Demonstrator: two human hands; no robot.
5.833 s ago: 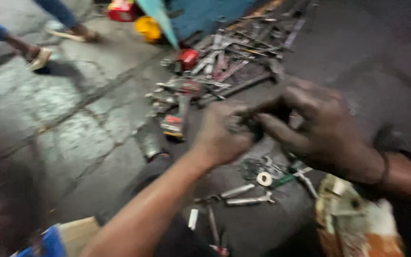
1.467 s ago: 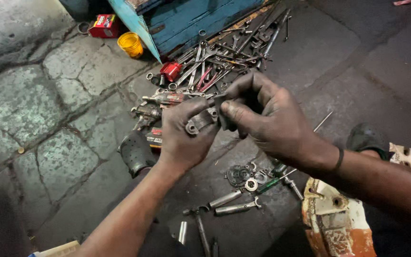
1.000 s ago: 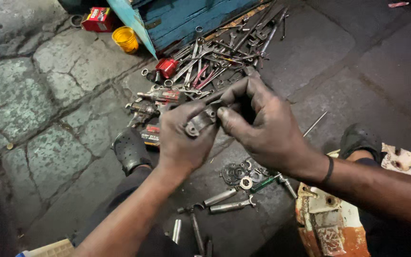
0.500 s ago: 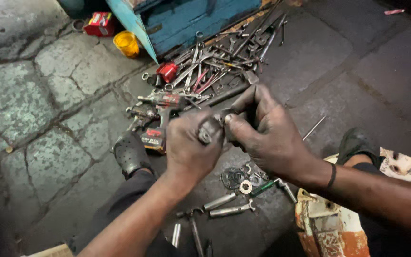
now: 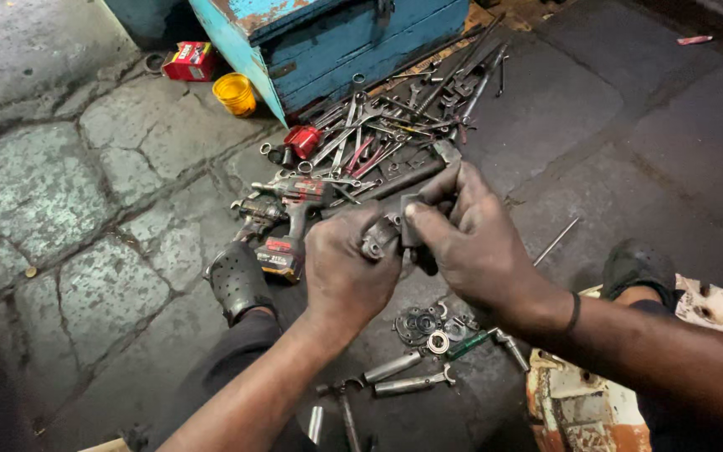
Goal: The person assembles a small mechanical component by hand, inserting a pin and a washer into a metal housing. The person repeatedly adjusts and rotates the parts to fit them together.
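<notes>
Left hand and right hand pressed together, both pinching a small metal part — held above scattered washers, near the cordless drill and blue toolbox.

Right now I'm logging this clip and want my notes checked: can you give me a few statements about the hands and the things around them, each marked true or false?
1. Both hands grip one small metal part between them. True: the left hand and the right hand close on it together.
2. The blue toolbox stands at the top of the view. True.
3. The yellow cup lies to the right of the toolbox. False: it sits at the toolbox's left corner, by a red box.
4. The red cordless driver is in the right hand. False: it lies on the ground, left of the hands.
5. The washers lie below the hands. True.
</notes>
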